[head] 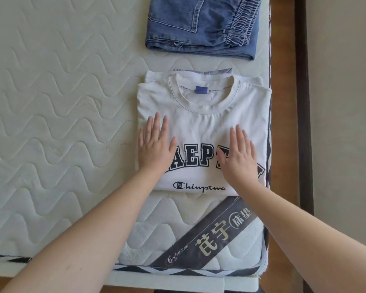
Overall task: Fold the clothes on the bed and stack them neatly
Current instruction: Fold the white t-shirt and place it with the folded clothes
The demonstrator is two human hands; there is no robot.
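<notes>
A folded white T-shirt (201,125) with dark block letters lies on the mattress (57,106) near its right edge. A sliver of purple cloth (201,71) peeks out from under its far edge. My left hand (155,144) lies flat on the shirt's left part, fingers straight. My right hand (239,157) lies flat on the shirt's right part, fingers straight too. Beyond the shirt sits a pair of folded blue jeans (203,26), apart from it.
The quilted mattress stretches away to the left. A dark label band (209,235) with lettering crosses its near right corner. The bed's wooden frame (283,123) and the floor (342,102) run along the right side.
</notes>
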